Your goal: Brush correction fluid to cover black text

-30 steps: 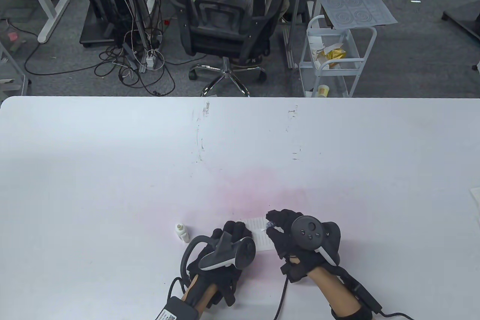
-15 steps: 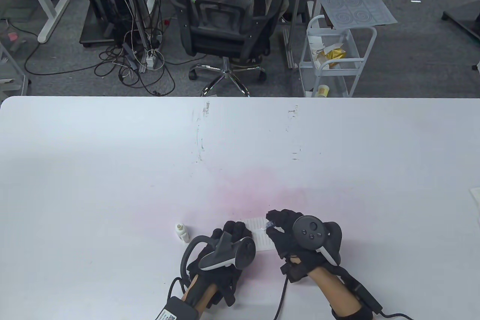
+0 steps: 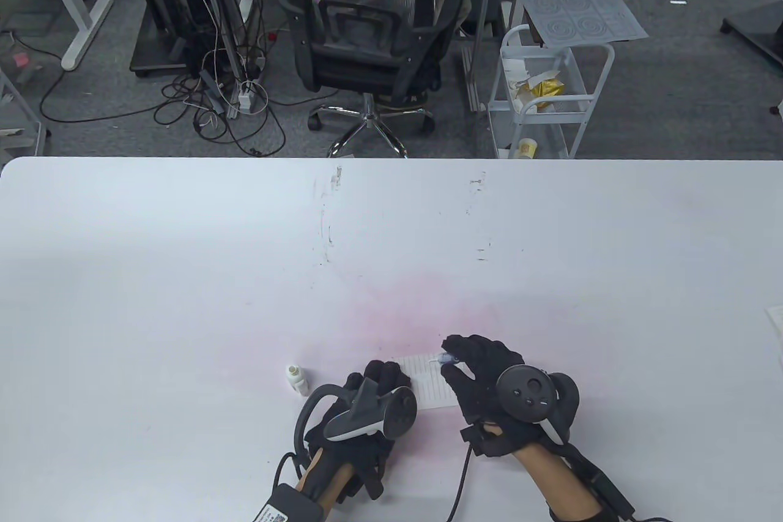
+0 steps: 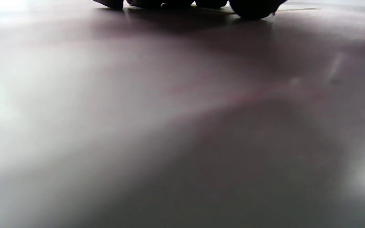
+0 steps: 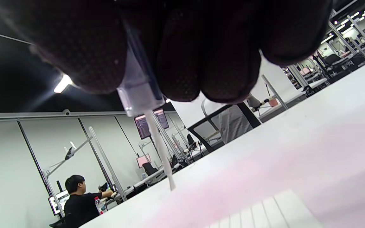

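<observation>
A small lined paper (image 3: 428, 380) lies on the white table (image 3: 183, 277) near the front edge; it also shows in the right wrist view (image 5: 265, 212). My left hand (image 3: 382, 376) rests flat on the paper's left side, its fingertips (image 4: 252, 8) on the surface. My right hand (image 3: 456, 357) pinches the brush cap (image 5: 139, 91) of the correction fluid; its thin white brush (image 5: 163, 158) points down over the paper's far right corner. The open white bottle (image 3: 298, 379) stands to the left of my left hand.
An office chair (image 3: 367, 38) and a white cart (image 3: 550, 93) stand beyond the table's far edge. A pink stain (image 3: 422, 314) marks the table behind the paper. A sheet's edge (image 3: 775, 320) shows at the table's right side.
My right hand has shifted to the right and slightly away from the paper's middle, uncovering more of the paper. The left hand and bottle have not moved.
</observation>
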Action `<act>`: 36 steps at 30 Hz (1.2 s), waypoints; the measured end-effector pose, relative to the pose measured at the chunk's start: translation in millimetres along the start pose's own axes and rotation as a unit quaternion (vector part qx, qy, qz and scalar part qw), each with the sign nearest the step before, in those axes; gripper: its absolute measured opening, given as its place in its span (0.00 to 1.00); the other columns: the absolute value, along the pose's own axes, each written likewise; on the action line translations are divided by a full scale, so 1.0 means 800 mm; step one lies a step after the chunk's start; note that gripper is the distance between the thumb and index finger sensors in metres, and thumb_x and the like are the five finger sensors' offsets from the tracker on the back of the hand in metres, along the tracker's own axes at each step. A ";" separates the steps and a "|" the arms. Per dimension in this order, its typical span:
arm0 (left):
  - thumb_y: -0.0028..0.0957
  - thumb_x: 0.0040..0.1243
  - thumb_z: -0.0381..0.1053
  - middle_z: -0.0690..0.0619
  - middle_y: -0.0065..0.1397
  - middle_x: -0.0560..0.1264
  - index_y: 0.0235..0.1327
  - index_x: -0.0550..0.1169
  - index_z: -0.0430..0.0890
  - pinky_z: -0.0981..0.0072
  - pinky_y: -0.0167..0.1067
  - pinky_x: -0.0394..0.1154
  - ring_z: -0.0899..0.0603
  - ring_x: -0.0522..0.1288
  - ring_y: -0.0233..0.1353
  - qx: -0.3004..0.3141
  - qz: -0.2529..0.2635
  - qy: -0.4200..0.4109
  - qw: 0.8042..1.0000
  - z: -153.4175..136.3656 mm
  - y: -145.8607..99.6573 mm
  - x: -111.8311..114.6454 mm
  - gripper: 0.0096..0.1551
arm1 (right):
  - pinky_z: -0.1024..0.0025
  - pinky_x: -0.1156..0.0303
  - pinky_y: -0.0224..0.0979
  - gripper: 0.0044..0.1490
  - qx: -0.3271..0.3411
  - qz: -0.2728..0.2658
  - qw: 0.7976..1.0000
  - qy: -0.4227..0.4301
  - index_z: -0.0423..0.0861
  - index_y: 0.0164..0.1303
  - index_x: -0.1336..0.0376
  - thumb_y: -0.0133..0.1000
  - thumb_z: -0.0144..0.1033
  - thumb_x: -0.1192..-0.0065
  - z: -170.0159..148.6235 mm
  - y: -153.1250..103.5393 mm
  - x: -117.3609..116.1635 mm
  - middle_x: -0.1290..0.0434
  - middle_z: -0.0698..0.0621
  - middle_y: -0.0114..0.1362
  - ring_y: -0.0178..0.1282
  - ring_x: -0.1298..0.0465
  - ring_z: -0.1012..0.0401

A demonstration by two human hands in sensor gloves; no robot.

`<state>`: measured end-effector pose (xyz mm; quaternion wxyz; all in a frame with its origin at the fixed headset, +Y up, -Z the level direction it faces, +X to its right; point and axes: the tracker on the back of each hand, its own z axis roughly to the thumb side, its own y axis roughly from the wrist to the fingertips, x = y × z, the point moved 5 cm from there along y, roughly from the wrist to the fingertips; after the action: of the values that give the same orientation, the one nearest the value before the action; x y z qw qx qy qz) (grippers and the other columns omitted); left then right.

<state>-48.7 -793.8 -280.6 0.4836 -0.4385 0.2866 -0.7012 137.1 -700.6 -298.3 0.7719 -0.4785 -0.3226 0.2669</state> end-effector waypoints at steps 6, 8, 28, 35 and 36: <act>0.54 0.45 0.57 0.49 0.85 0.45 0.77 0.51 0.54 0.48 0.81 0.53 0.40 0.48 0.86 0.000 0.000 0.000 1.000 0.000 0.000 0.000 0.38 | 0.45 0.28 0.61 0.30 0.005 -0.009 1.000 0.001 0.51 0.54 0.28 0.41 0.47 0.27 -0.003 -0.010 0.012 0.22 0.50 0.56 0.52 0.18 0.48; 0.54 0.45 0.57 0.49 0.85 0.45 0.77 0.51 0.54 0.48 0.81 0.53 0.40 0.48 0.86 0.000 0.000 0.000 1.000 0.000 0.000 0.000 0.38 | 0.45 0.28 0.61 0.30 0.008 -0.009 1.000 -0.002 0.51 0.54 0.28 0.41 0.47 0.27 -0.004 -0.013 0.012 0.22 0.50 0.56 0.52 0.18 0.48; 0.49 0.49 0.62 0.51 0.85 0.49 0.77 0.55 0.55 0.44 0.79 0.55 0.39 0.52 0.86 0.002 0.085 0.000 0.996 -0.008 -0.017 -0.024 0.41 | 0.45 0.28 0.61 0.30 -0.006 -0.008 1.000 0.013 0.51 0.54 0.28 0.41 0.48 0.27 -0.011 -0.012 0.009 0.22 0.50 0.56 0.52 0.18 0.48; 0.46 0.51 0.65 0.51 0.85 0.55 0.76 0.60 0.57 0.42 0.78 0.58 0.39 0.56 0.86 -0.001 0.185 0.004 0.983 0.001 -0.048 -0.074 0.42 | 0.45 0.28 0.61 0.30 -0.010 -0.006 1.000 0.016 0.51 0.54 0.28 0.41 0.48 0.27 -0.013 -0.011 0.009 0.22 0.50 0.56 0.52 0.18 0.48; 0.46 0.51 0.65 0.51 0.85 0.55 0.76 0.60 0.57 0.42 0.78 0.59 0.39 0.57 0.86 -0.003 0.200 0.003 0.980 0.001 -0.054 -0.083 0.42 | 0.45 0.28 0.61 0.30 -0.011 -0.005 1.000 0.016 0.51 0.54 0.28 0.41 0.48 0.27 -0.013 -0.011 0.009 0.22 0.50 0.56 0.52 0.18 0.48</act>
<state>-56.9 -716.2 -266.6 0.6117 -0.3716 0.3719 -0.5912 150.3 -704.5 -292.1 0.7732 -0.4891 -0.3157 0.2516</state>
